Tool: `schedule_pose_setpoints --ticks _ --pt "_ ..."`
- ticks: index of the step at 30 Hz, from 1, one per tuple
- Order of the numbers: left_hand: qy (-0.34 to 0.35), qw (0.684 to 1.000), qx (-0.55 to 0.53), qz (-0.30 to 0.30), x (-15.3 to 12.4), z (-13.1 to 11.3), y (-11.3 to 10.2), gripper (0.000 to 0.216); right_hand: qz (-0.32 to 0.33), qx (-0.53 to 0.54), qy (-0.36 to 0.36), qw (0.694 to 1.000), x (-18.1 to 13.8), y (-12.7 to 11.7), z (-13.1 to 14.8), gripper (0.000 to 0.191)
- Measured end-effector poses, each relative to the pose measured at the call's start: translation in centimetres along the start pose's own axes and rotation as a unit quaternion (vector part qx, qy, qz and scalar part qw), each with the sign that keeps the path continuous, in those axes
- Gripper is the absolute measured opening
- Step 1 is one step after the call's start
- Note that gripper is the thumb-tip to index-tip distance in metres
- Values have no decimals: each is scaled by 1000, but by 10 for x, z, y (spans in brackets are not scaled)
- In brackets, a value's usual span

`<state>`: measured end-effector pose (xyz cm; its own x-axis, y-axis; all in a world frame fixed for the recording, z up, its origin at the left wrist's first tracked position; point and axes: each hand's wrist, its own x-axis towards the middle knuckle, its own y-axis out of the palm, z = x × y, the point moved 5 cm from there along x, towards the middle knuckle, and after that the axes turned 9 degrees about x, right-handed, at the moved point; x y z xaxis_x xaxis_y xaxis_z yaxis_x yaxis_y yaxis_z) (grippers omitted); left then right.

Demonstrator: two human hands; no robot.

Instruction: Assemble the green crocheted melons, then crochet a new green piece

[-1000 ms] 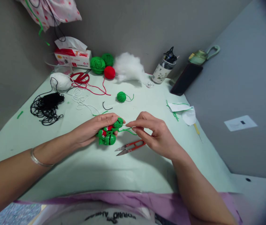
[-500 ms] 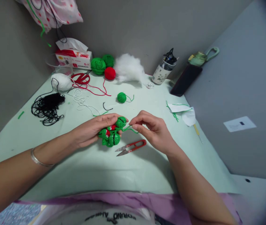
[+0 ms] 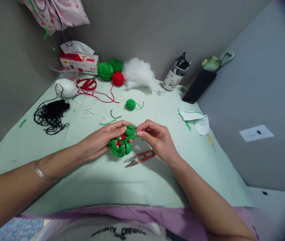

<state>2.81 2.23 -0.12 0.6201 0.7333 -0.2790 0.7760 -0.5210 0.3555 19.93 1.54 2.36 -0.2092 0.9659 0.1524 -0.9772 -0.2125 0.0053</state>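
Note:
My left hand [image 3: 104,138] is closed around a green crocheted piece [image 3: 125,149] with rounded lobes, black lines and small red-and-white parts. Thumb on top, it holds the piece just above the table. At the piece's upper right edge, my right hand [image 3: 154,135] pinches a thin pale needle-like tool, mostly covered by the fingertips. Green yarn [image 3: 140,138] loops under those fingers from the piece. Red-handled thread snips [image 3: 139,158] lie with blades apart just below, their handle end partly behind my right hand.
Beyond the hands lies a small green yarn ball [image 3: 130,104]. To the left are black yarn [image 3: 54,115], white yarn [image 3: 66,88] and red scissors [image 3: 87,84]. White stuffing [image 3: 138,74], a pen cup [image 3: 173,78] and a phone [image 3: 199,86] stand at the back. A yellow-handled hook [image 3: 210,139] lies right.
My right hand has moved left, its fingertips now against the green piece, and the yarn loop looks shorter. The piece has shifted slightly right in my left hand.

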Motion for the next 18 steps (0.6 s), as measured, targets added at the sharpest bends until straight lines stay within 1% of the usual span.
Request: schedule_pose_setpoints --ticks 4,7,11,14,16,18 --pt "-11 1000 -4 -10 -1 -2 2 25 -62 -44 -7 997 1 -6 -3 6" --pt "-5 1000 11 -22 1 -4 2 31 -84 -73 -20 994 0 -8 -3 3" --pt "9 999 40 -30 4 1 2 32 -67 -82 -29 994 -4 -1 -2 2" --pt "6 998 49 -32 6 7 2 33 -45 -119 -47 991 -7 4 3 8" --pt "9 998 54 -41 6 8 1 32 -33 -177 -84 980 -10 6 9 15" --pt "12 996 72 -49 6 9 1 31 -14 -241 -137 961 -12 9 15 16"
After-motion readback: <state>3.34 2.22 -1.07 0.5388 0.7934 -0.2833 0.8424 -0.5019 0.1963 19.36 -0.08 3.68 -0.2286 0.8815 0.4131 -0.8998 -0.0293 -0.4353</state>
